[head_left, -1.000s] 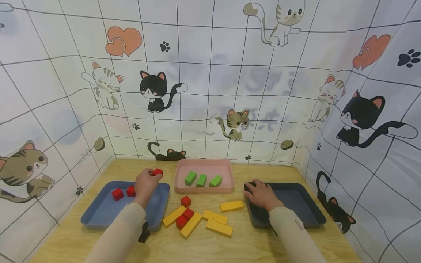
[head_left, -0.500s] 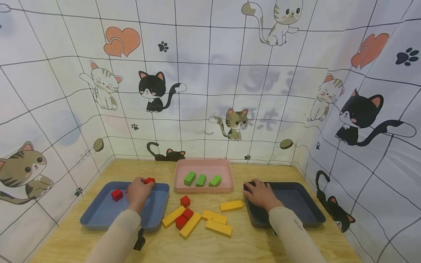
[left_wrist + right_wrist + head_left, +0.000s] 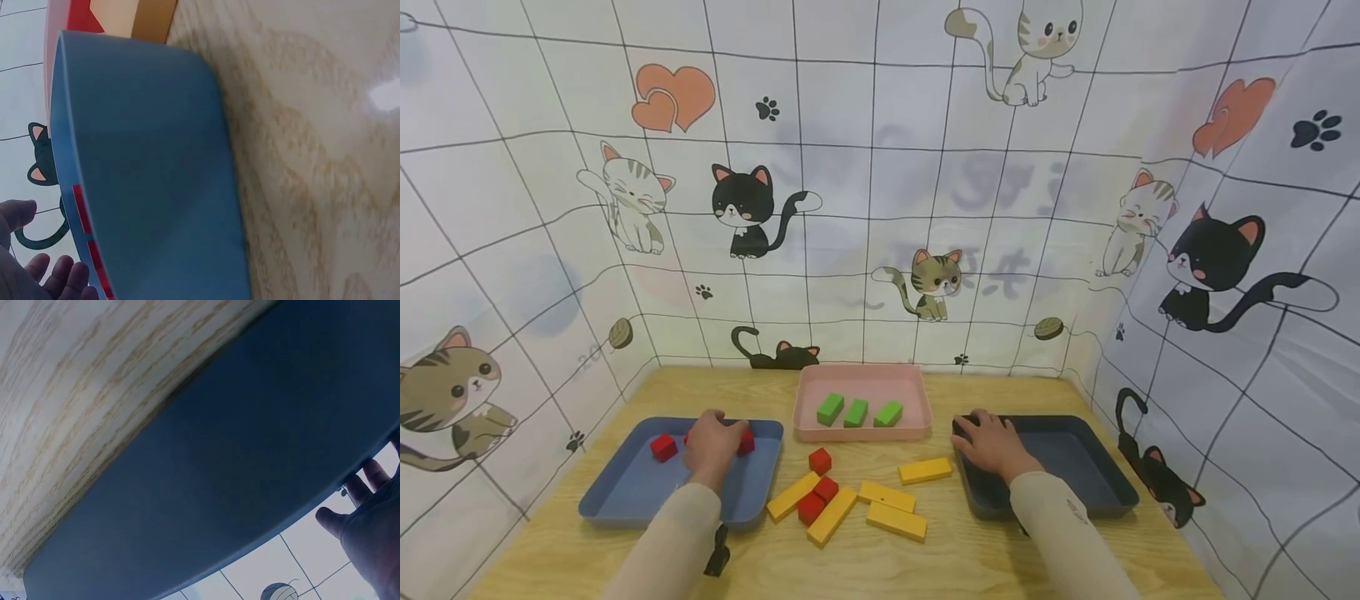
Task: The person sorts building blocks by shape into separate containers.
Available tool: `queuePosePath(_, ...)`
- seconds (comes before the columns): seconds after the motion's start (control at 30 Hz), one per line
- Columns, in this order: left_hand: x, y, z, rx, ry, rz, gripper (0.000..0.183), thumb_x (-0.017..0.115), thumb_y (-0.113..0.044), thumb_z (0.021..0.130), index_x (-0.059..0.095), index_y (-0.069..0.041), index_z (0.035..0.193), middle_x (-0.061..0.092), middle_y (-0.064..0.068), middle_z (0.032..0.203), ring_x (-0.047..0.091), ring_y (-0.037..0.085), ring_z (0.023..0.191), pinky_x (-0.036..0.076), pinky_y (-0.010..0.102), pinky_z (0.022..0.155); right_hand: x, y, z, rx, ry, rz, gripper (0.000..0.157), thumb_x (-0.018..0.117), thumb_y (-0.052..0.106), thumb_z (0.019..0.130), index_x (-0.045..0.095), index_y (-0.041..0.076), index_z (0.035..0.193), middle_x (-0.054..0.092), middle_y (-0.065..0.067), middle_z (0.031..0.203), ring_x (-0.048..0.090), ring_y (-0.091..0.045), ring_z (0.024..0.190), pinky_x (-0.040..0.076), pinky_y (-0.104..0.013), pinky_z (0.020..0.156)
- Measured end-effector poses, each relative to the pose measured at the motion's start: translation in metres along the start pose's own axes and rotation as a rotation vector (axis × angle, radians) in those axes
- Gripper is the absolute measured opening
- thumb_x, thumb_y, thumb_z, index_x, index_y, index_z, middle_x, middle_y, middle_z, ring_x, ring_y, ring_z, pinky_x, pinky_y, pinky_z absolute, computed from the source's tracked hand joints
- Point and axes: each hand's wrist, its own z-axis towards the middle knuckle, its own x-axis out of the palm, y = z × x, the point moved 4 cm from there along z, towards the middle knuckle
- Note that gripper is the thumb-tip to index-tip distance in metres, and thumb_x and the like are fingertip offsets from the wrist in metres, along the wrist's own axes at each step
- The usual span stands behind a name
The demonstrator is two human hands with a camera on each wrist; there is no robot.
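The red cube point(image 3: 747, 442) now lies inside the blue tray point(image 3: 625, 492), towards its far right corner; a second ago it was pinched above the tray's far edge, so the work in hand seems one cube further on, with three reds in this tray. The left hand point(image 3: 709, 446) has let go, as far as can be judged; in its wrist view the thumb and fingertips stand apart with nothing between them, though from above it is hard to say whether a fingertip grazes the cube, which lies just to the right of the hand. Beyond the hand's left side sit two more red cubes point(image 3: 663, 447), one mostly covered by the hand; outside the tray, on the wooden table point(image 3: 775, 567), lie three red cubes point(image 3: 820, 461) among five yellow blocks point(image 3: 897, 522), two of the cubes touching. Behind these stands the pink tray point(image 3: 861, 385) with three green blocks point(image 3: 855, 413); to the right, the right hand point(image 3: 994, 446) rests, fingers relaxed and grasping nothing, over the left rim of the dark slate tray point(image 3: 1067, 467), unmoved since then.
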Motion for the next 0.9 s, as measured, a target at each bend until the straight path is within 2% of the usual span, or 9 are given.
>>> queuePosePath(0.27, 0.001, -0.006, 0.001, 0.017, 0.015, -0.026, 0.057, 0.065, -0.028, 0.091, 0.05, 0.005, 0.134, 0.056, 0.028, 0.129, 0.053, 0.045, 0.113, 0.039, 0.059, 0.095, 0.0, 0.001, 0.001, 0.0, 0.005, 0.002, 0.054, 0.047, 0.044, 0.103, 0.048, 0.013, 0.147, 0.04, -0.024, 0.145, 0.04, -0.048, 0.131, 0.024, -0.071, 0.104)
queuePosePath(0.43, 0.003, -0.015, -0.003, 0.063, 0.032, -0.051, 0.057, 0.066, -0.028, 0.091, 0.05, 0.005, 0.134, 0.058, 0.028, 0.124, 0.056, 0.041, 0.108, 0.044, 0.055, 0.089, 0.001, 0.0, 0.001, 0.004, 0.003, 0.013, 0.054, 0.047, 0.044, 0.103, 0.049, 0.013, 0.147, 0.04, -0.023, 0.145, 0.04, -0.047, 0.132, 0.024, -0.071, 0.104)
queuePosePath(0.63, 0.01, -0.025, -0.008, 0.107, 0.055, -0.075, 0.057, 0.067, -0.029, 0.091, 0.051, 0.005, 0.133, 0.058, 0.028, 0.121, 0.06, 0.039, 0.1, 0.048, 0.052, 0.084, 0.002, 0.001, 0.0, 0.0, 0.005, 0.012, 0.054, 0.047, 0.044, 0.103, 0.049, 0.013, 0.147, 0.039, -0.024, 0.146, 0.039, -0.048, 0.132, 0.025, -0.071, 0.104)
queuePosePath(0.9, 0.022, -0.036, -0.015, 0.139, 0.076, -0.132, 0.054, 0.068, -0.027, 0.089, 0.054, 0.005, 0.131, 0.059, 0.027, 0.117, 0.058, 0.039, 0.101, 0.049, 0.051, 0.083, 0.0, 0.001, 0.0, -0.009, -0.002, 0.003, 0.054, 0.047, 0.044, 0.103, 0.048, 0.013, 0.148, 0.039, -0.024, 0.146, 0.04, -0.048, 0.131, 0.026, -0.071, 0.103)
